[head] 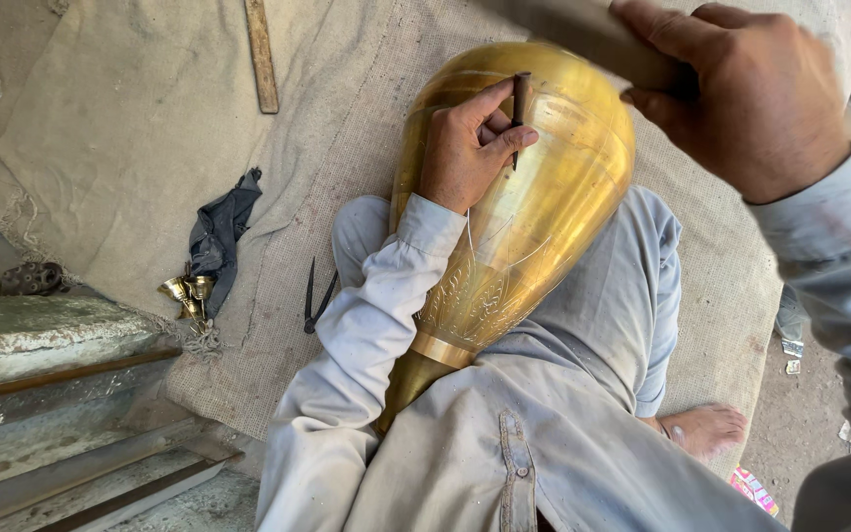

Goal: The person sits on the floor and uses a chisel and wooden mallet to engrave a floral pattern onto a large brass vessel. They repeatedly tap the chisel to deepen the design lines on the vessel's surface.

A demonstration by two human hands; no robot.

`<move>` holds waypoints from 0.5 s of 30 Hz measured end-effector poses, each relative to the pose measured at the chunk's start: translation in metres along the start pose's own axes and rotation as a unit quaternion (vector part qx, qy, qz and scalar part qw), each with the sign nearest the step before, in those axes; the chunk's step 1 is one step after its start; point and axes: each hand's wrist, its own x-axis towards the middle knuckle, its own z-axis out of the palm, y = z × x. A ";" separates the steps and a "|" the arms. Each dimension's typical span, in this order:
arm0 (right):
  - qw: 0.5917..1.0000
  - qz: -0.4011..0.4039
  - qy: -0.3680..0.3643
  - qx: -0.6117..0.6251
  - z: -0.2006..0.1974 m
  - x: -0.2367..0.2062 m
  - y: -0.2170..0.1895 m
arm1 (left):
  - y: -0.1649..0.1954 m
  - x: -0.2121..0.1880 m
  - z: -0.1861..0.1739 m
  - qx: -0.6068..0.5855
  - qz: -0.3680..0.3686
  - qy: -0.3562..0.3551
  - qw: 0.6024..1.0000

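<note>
Resting across the seated person's lap, large brass vessel (534, 197) lies on its side, neck toward the body, engraved lines visible on lower belly. Left hand (467, 148) lies on the vessel's upper surface, fingers pinched closed around a thin dark chisel (519, 113), tip touching the brass. Right hand (746, 94) raised above, fist closed around a wooden mallet handle (593, 39), blurred. Burlap sheet (130, 128) underneath. Left of the knee: black pincers (317, 296), small brass bells (187, 291), dark cloth (219, 232). Wooden stick (261, 54) above.
</note>
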 end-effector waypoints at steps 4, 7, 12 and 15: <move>0.999 -0.009 0.021 0.044 0.004 -0.005 0.001 | -0.003 0.001 -0.001 0.010 0.027 -0.012 1.000; 0.995 -0.010 0.031 0.092 0.008 -0.009 0.002 | -0.003 0.001 0.000 0.019 0.032 -0.017 0.999; 0.996 -0.007 0.039 0.081 0.010 -0.014 0.003 | -0.001 0.003 -0.003 0.030 0.032 -0.035 0.998; 0.989 -0.024 0.059 0.130 0.010 -0.015 0.004 | 0.002 0.006 -0.005 0.051 0.055 -0.044 0.996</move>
